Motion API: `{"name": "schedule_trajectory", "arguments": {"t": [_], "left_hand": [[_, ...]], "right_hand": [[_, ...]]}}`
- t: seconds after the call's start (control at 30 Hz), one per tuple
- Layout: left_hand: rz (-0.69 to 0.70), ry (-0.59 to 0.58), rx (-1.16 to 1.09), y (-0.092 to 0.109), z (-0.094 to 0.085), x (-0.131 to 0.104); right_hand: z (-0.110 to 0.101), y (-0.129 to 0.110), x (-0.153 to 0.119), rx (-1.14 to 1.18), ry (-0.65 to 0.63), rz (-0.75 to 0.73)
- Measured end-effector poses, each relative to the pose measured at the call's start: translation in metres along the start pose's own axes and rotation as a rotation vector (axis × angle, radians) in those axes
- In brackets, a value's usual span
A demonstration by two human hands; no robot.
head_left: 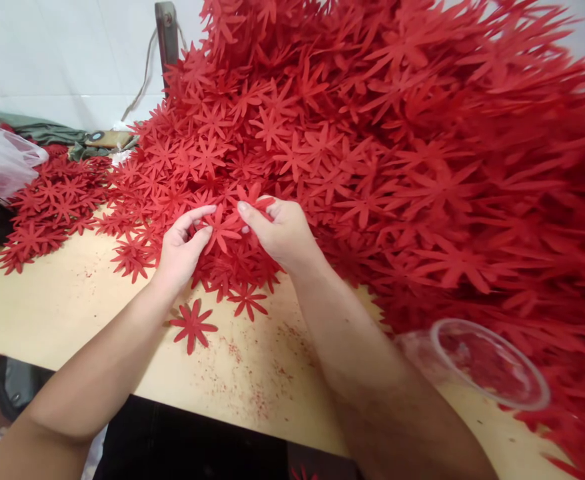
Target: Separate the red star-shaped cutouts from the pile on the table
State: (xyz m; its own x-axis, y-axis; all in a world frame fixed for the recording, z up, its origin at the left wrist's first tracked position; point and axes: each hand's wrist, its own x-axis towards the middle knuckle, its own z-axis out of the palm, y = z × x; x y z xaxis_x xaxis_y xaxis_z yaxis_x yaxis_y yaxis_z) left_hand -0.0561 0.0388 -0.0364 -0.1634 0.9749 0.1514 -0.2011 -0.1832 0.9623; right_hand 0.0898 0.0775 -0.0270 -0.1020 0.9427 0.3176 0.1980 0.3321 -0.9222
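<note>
My left hand (183,241) pinches the edge of a red flower cutout (223,230) between thumb and fingers. Just to its right, my right hand (281,230) grips another red flower cutout (249,195), thumb on top and fingers partly hidden beneath. Both hands are close together over the front of a big heap of the same red cutouts (292,157). Below them a single cutout (193,327) lies flat on the table, and one more (247,301) rests at the heap's front edge.
The heap rises high at the back and right. A smaller pile (55,200) sits left, beside a white plastic bag (5,157). A clear plastic tub (492,363) stands by my right forearm. Red crumbs dot the pale tabletop (102,313). A metal post (166,40) stands behind.
</note>
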Motion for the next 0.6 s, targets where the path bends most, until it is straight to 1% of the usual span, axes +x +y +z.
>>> {"name": "schedule_trajectory", "arguments": {"t": [0.1,0.17,0.23,0.3,0.37,0.47,0.6], "left_hand": [[-0.004,-0.006,-0.012,0.0000,-0.0003,-0.0008],[-0.003,0.028,-0.013,0.0001,-0.0004,-0.0003],[-0.001,0.066,-0.002,-0.0001,-0.0002,0.0005],[-0.003,0.083,0.019,-0.0002,0.0003,0.0012],[-0.010,0.092,0.028,0.0000,0.0011,0.0011],[-0.037,0.086,-0.003,0.0016,0.0026,0.0000],[-0.053,0.035,-0.020,0.0052,0.0042,-0.0023]], "right_hand": [[0.0040,-0.0018,0.0000,0.084,-0.033,-0.019],[0.0064,-0.0019,0.0006,0.167,-0.058,0.028],[0.0075,-0.0011,0.0008,0.211,-0.048,0.068],[0.0069,-0.0005,0.0002,0.191,-0.014,0.052],[0.0056,-0.0010,-0.0012,0.129,-0.012,0.028],[0.0048,-0.0035,-0.0042,0.078,-0.033,0.034],[0.0075,-0.0069,-0.0067,0.130,-0.107,0.030]]}}
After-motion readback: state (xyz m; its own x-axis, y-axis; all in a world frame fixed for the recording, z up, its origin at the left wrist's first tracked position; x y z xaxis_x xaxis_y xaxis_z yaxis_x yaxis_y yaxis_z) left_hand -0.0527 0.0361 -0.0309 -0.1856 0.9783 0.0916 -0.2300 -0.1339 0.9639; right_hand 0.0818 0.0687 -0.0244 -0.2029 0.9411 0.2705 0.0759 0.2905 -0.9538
